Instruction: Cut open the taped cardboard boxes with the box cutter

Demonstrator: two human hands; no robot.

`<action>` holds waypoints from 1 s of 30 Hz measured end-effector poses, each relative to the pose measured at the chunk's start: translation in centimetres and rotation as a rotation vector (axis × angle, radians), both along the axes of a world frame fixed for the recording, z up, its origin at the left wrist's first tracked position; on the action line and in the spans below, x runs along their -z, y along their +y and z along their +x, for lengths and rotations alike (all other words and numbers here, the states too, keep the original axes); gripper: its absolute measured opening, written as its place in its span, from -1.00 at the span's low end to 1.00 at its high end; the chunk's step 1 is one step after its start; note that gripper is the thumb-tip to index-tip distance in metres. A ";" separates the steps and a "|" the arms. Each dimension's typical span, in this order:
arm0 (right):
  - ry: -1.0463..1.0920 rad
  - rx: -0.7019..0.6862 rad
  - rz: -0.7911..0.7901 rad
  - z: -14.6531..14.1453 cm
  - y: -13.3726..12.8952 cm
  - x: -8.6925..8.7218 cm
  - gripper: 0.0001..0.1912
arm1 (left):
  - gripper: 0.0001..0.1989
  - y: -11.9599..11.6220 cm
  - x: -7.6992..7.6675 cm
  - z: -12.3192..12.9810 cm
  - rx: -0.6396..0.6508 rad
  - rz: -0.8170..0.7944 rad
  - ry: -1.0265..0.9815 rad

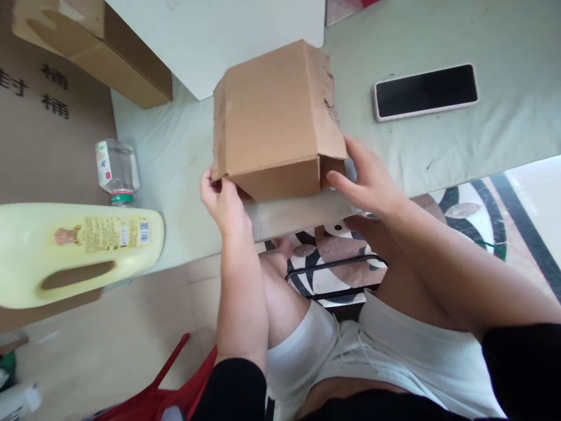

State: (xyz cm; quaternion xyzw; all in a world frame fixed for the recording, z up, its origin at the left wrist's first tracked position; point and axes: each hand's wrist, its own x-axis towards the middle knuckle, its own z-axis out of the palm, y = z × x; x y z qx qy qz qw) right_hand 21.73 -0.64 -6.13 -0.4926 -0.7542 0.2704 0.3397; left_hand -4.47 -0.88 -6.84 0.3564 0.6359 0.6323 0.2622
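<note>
A brown cardboard box [269, 111] rests near the front edge of the covered table. Its right side has a ragged, torn-looking edge, and a flap there stands out from the body. My left hand [225, 204] pinches the box's near left corner, thumb in front and fingers curled behind. At the near right corner, my right hand [368, 178] grips the flap, with the thumb at the gap beneath it and the fingers along its outer side. The inside of the box is hidden.
A phone [427, 92] lies to the right on the pale tablecloth [504, 128]. Leftward are a clear bottle [125, 166], a large yellow jug [83, 234] and another carton [127, 70]. Behind the box stands a white panel-like object [236, 29]. A red chair [175, 380] is below left.
</note>
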 end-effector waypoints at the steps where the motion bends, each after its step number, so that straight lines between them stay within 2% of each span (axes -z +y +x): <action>1: 0.049 -0.013 0.017 0.0 0.0 -0.1 -0.31 | -0.74 0.0 0.0 0.1 -0.013 0.003 -0.027; 4: 0.186 -0.068 0.083 0.0 -0.1 0.0 -0.24 | -0.62 0.0 0.0 0.7 -0.007 0.011 -0.067; 7: 0.220 -0.079 0.085 -0.1 -0.2 0.2 -0.37 | -0.55 -0.1 0.2 1.3 0.035 0.050 -0.062; 11: 0.199 0.003 0.041 -0.3 -0.2 0.5 -0.54 | -0.54 -0.2 0.0 1.9 0.063 0.111 -0.034; 16: 0.191 0.128 -0.001 -0.3 -0.1 0.7 -0.43 | -0.51 -0.3 -0.2 2.0 0.117 0.118 -0.036; 18: 0.188 0.167 0.004 -0.3 -0.2 0.5 -0.45 | -0.49 -0.3 -0.3 1.8 0.121 0.141 -0.011; 22: 0.271 0.211 0.012 -0.4 -0.3 0.0 -0.54 | -0.53 -0.3 -0.7 1.4 0.059 0.189 0.022; 26: 0.373 0.178 0.031 -0.2 -0.4 -0.3 -0.61 | -0.59 -0.2 -1.7 1.3 -0.020 0.160 -0.150; 30: 0.525 0.224 0.053 0.0 -0.1 0.2 -0.49 | -0.66 -0.4 -2.3 1.4 -0.058 0.147 -0.241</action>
